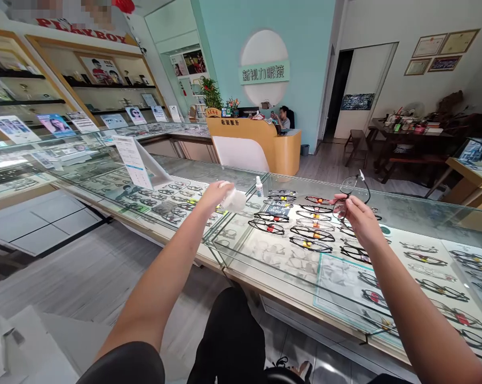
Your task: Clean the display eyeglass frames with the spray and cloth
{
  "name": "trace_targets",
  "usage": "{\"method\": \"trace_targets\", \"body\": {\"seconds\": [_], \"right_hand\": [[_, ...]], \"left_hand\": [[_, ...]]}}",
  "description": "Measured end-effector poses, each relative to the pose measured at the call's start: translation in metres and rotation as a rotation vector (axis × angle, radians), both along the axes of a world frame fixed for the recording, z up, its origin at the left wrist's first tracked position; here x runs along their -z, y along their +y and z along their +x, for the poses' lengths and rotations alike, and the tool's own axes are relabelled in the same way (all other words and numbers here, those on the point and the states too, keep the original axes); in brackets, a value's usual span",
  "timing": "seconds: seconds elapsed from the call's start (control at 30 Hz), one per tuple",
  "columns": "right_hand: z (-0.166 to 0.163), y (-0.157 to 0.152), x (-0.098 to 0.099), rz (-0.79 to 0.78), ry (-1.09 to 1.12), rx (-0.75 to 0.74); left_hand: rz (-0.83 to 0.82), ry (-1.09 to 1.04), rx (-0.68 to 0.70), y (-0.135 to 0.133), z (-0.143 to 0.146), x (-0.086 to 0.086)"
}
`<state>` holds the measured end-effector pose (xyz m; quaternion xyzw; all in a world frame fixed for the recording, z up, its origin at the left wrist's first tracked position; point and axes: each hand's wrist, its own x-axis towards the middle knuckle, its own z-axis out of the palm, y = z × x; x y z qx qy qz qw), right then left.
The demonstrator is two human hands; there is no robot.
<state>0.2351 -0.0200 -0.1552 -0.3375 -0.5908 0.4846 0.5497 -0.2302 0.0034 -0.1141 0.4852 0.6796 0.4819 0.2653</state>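
My left hand (215, 196) is closed on a white wad of tissue (234, 201) above the glass counter. A pair of dark-rimmed eyeglasses (348, 185) is pinched in my right hand (360, 216), raised over the counter with one temple arm pointing up and a white tag at its end. Close to the tissue, a small white bottle (259, 187) stands upright on the glass. Rows of eyeglasses (311, 233) with coloured stickers lie between my hands and below my right hand.
The glass display counter (241, 265) runs across in front of me. A folded white sign (134, 162) stands on it at left. Farther back are a wooden cashier desk (244, 128) with a person (284, 118) behind it, and a dark table (409, 130) with stools.
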Motion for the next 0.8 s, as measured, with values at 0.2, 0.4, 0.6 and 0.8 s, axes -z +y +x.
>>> {"method": "trace_targets", "body": {"seconds": [0.2,0.4,0.6,0.8], "right_hand": [[0.0,0.003,-0.001,0.0,0.006,-0.009],[-0.002,0.003,-0.003,0.014,0.024,-0.026],[-0.005,0.003,-0.005,-0.016,0.03,-0.037],[-0.012,0.001,-0.006,-0.017,-0.014,-0.061]], "left_hand": [[0.141,-0.175,0.206,0.009,0.077,-0.05],[0.14,-0.44,0.481,0.037,0.201,-0.025],[0.192,-0.642,0.576,0.05,0.268,0.019],[0.2,-0.672,0.6,0.036,0.276,0.039]]}}
